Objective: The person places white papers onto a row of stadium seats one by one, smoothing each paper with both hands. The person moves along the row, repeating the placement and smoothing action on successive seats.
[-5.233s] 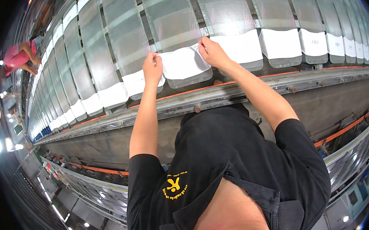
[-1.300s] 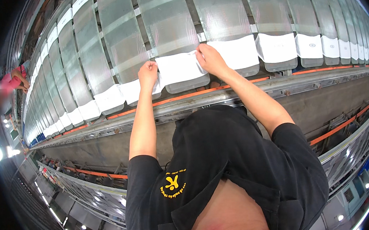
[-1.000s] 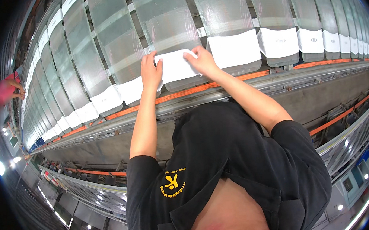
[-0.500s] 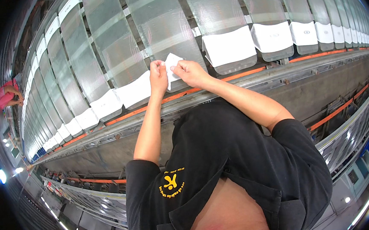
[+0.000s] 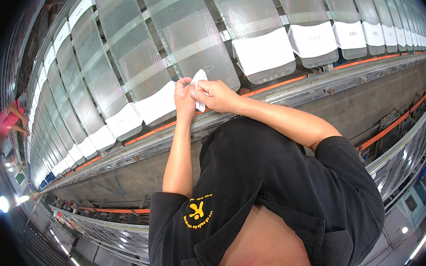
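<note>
White paper sheet [image 5: 199,87], small and partly folded, is pinched between both hands just above the orange-edged metal rail [image 5: 289,90], in front of the one clear curved panel [image 5: 189,40] in this stretch that has no white cover at its lower end. Left hand [image 5: 185,96] has thumb and fingertips closed on the sheet's left edge; right hand [image 5: 216,94] is curled around its lower right part, fingers shut on it. Neighbouring panels carry white label sheets [image 5: 264,53] and [image 5: 157,103] seated flat on their lower ends. Risks as I read them: the sheet is crumpled in the grip, so it could crease or tear if the hands pull apart unevenly. The hold is fingertip-only on the left, so a slip would drop the sheet into the trough [image 5: 253,145] below the rail, well out of easy reach. Panel surface looks glossy; fingers brushing it could smear it. Can't tell whether the sheet has an adhesive side; if so, it may stick to itself.
</note>
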A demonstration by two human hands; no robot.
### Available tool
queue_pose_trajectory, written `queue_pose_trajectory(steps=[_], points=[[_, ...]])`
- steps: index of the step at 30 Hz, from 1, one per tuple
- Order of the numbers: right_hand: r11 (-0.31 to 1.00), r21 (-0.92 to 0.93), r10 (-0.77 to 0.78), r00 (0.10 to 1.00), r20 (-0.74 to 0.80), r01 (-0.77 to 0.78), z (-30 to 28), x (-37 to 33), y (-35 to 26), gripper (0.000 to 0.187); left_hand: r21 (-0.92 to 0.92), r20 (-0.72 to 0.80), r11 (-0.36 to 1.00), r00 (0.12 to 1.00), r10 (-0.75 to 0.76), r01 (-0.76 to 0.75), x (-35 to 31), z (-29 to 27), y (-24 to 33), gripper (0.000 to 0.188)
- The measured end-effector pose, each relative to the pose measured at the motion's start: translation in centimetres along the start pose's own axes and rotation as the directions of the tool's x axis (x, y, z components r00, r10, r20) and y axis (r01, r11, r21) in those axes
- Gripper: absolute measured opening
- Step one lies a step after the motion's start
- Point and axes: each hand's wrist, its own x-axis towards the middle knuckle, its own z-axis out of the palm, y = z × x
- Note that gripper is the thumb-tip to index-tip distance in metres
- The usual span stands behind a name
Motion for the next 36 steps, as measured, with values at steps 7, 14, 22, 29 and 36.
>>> queue_pose_trajectory(steps=[7,14,22,29,36], points=[[0.990,0.011,-0.139,0.989,0.044,0.139,0.0,-1.7,-2.5,0.028,0.015,0.025,1.000,0.999,-0.023,0.023,-0.6,-2.1,-0.1,0.024],[0.990,-0.141,-0.047,0.991,-0.127,0.029,-6.0,-4.8,1.8,0.025,0.457,-0.010,0.887,0.997,0.080,-0.067,-3.8,-5.1,-0.2,0.019],[0.950,-0.274,0.079,0.967,-0.243,-0.147,-9.9,-3.7,7.0,0.028,0.719,0.049,0.674,0.980,0.193,-0.168,-1.5,-4.5,1.6,0.027],[0.659,-0.747,-0.246,0.914,-0.323,-0.087,-10.4,1.4,6.0,0.033,0.926,0.166,0.250,0.902,0.399,-0.281,4.1,-4.3,3.5,0.038],[0.709,-0.692,-0.108,0.948,-0.300,-0.138,-6.2,-2.4,8.7,0.059,0.873,-0.127,0.487,0.976,0.176,0.025,0.5,-4.7,-2.3,0.048]])
